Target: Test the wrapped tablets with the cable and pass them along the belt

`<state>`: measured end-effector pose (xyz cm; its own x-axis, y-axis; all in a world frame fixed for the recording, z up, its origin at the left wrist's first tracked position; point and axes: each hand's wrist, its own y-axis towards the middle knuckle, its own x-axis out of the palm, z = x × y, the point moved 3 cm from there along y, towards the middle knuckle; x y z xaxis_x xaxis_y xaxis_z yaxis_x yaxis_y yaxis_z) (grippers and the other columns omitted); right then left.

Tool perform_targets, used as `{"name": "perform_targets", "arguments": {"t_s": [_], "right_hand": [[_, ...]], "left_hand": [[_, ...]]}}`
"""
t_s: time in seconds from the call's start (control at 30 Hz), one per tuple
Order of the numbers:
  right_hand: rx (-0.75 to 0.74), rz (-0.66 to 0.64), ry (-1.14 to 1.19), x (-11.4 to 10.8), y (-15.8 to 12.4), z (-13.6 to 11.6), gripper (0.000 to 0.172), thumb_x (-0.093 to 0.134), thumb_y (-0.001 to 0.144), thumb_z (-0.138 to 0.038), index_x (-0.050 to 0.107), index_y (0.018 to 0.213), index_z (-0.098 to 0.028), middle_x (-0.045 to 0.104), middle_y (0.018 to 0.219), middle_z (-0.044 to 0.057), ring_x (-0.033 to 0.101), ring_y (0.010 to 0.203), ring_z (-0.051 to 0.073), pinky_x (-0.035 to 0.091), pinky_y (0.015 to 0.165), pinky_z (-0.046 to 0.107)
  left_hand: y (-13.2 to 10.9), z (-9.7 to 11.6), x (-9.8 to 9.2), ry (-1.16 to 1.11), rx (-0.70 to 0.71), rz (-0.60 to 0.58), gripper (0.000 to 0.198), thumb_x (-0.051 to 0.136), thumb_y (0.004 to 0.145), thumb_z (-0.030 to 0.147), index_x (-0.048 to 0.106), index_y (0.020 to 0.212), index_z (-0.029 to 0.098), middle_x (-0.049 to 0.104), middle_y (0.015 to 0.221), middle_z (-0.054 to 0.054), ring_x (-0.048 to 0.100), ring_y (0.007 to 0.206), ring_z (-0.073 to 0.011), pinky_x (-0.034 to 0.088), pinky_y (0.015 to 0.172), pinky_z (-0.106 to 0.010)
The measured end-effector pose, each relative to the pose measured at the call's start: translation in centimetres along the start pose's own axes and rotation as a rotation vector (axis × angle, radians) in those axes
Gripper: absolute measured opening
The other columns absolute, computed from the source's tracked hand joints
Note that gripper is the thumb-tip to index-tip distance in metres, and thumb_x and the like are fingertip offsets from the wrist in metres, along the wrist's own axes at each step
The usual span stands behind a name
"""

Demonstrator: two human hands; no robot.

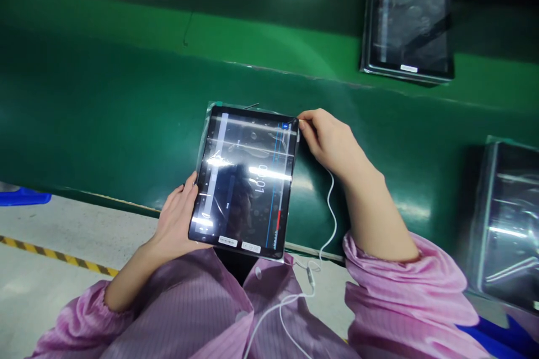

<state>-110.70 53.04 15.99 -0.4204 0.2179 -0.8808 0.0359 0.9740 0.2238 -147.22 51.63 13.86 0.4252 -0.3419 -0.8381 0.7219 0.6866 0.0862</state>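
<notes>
Cradling a tablet [242, 179] in clear plastic wrap [205, 134] just above the green bench [126, 95], the left hand [177, 224] curls around the near corner to steady it, while the right hand [328, 137] pinches the far corner, where a white earphone cord [332, 219] seems to connect.

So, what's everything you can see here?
tablet in clear film: 1, black, between the hands, above the bench
far tablet: 1, black, on the bench, upper right
side tablet: 1, dark, on the bench, right edge
cable: 1, white, hanging below the right hand
bench: 1, green, across the view
floor: 1, pale grey, lower left
hazard tape: 1, yellow and black, on the floor
smock: 1, pink, on the person
left hand: 1, bare, gripping the tablet's left edge
right hand: 1, bare, pinching the tablet's top corner
</notes>
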Motion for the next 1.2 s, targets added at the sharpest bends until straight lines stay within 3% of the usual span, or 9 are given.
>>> {"name": "perform_targets", "arguments": {"t_s": [0.33, 0.57, 0.67, 0.77, 0.87, 0.93, 1.0, 1.1, 1.2], "right_hand": [[-0.025, -0.016, -0.014, 0.0, 0.0, 0.4, 0.021, 0.041, 0.105, -0.032, 0.06, 0.109, -0.025, 0.071, 0.102, 0.009, 0.069, 0.089, 0.026, 0.054, 0.078, 0.038], [-0.12, -0.1, -0.078, -0.3, 0.7, 1.0, 0.03, 0.038, 0.105, -0.035, 0.063, 0.115, -0.023, 0.068, 0.097, 0.009, 0.067, 0.082, 0.026, 0.052, 0.073, 0.036], [-0.084, -0.115, -0.023, 0.1, 1.1, 1.2, 0.028, 0.042, 0.103, -0.037, 0.066, 0.105, -0.023, 0.068, 0.091, 0.008, 0.064, 0.077, 0.025, 0.048, 0.069, 0.035], [0.228, 0.028, 0.354, 0.0, 1.0, 2.7, 0.025, 0.07, 0.089, -0.045, 0.065, 0.079, -0.023, 0.062, 0.071, 0.002, 0.055, 0.065, 0.02, 0.041, 0.066, 0.032], [0.557, 0.338, 0.656, -1.7, 0.0, 6.0, 0.051, 0.086, 0.073, -0.056, 0.05, 0.06, -0.023, 0.038, 0.053, -0.007, 0.036, 0.053, 0.012, 0.036, 0.058, 0.027], [0.678, 0.487, 0.734, -3.6, -0.4, 8.6, 0.057, 0.072, 0.086, -0.066, 0.042, 0.062, -0.024, 0.023, 0.051, -0.01, 0.025, 0.047, 0.011, 0.035, 0.054, 0.025], [0.815, 0.55, 0.854, -5.5, -0.5, 11.1, 0.052, 0.052, 0.1, -0.064, 0.045, 0.068, -0.024, 0.018, 0.05, -0.011, 0.021, 0.043, 0.01, 0.037, 0.05, 0.024], [1.032, 0.556, 1.019, -7.3, 0.4, 14.1, 0.042, 0.04, 0.11, -0.046, 0.059, 0.083, -0.02, 0.042, 0.055, -0.007, 0.035, 0.043, 0.01, 0.04, 0.047, 0.023], [1.211, 0.627, 1.107, -7.6, 1.9, 16.1, 0.028, 0.055, 0.106, -0.041, 0.065, 0.107, -0.015, 0.067, 0.091, 0.003, 0.061, 0.066, 0.012, 0.054, 0.059, 0.026]], "left_hand": [[0.0, 0.0, 0.2, 0.016, 0.034, 0.017, 0.142, 0.082, 0.064, 0.071, -0.009, 0.165, 0.031, 0.028, 0.169, -0.021, 0.057, 0.134, -0.0464, 0.051, 0.104, -0.063], [0.0, 0.4, 0.2, 0.006, 0.049, 0.032, 0.145, 0.082, 0.063, 0.076, -0.011, 0.166, 0.03, 0.029, 0.169, -0.022, 0.057, 0.134, -0.0483, 0.051, 0.102, -0.065], [0.0, 0.3, 0.2, 0.029, 0.056, 0.053, 0.143, 0.079, 0.064, 0.078, -0.009, 0.166, 0.03, 0.032, 0.167, -0.022, 0.056, 0.135, -0.0477, 0.052, 0.101, -0.064], [-0.2, 0.1, 0.3, 0.057, 0.015, 0.062, 0.141, 0.079, 0.063, 0.077, -0.001, 0.167, 0.026, 0.04, 0.163, -0.023, 0.059, 0.131, -0.0473, 0.054, 0.099, -0.063], [-0.6, 0.0, 0.4, 0.095, -0.012, 0.064, 0.137, 0.078, 0.068, 0.073, 0.0, 0.167, 0.022, 0.043, 0.161, -0.024, 0.061, 0.13, -0.0454, 0.054, 0.1, -0.059], [-0.8, 0.2, 0.7, 0.117, -0.008, 0.074, 0.134, 0.078, 0.071, 0.069, -0.002, 0.167, 0.021, 0.04, 0.162, -0.025, 0.059, 0.132, -0.0448, 0.051, 0.105, -0.06], [-0.5, 0.5, 1.1, 0.13, -0.026, 0.076, 0.132, 0.079, 0.073, 0.063, -0.004, 0.167, 0.022, 0.036, 0.164, -0.025, 0.056, 0.136, -0.0453, 0.046, 0.11, -0.064], [1.3, 1.1, 2.0, 0.126, -0.075, 0.064, 0.132, 0.083, 0.074, 0.05, -0.008, 0.166, 0.024, 0.032, 0.166, -0.026, 0.048, 0.144, -0.0467, 0.036, 0.116, -0.071], [5.0, 1.5, 2.8, 0.085, -0.082, 0.065, 0.131, 0.084, 0.077, 0.041, -0.012, 0.165, 0.026, 0.028, 0.167, -0.026, 0.037, 0.151, -0.0469, 0.029, 0.119, -0.074]]}}
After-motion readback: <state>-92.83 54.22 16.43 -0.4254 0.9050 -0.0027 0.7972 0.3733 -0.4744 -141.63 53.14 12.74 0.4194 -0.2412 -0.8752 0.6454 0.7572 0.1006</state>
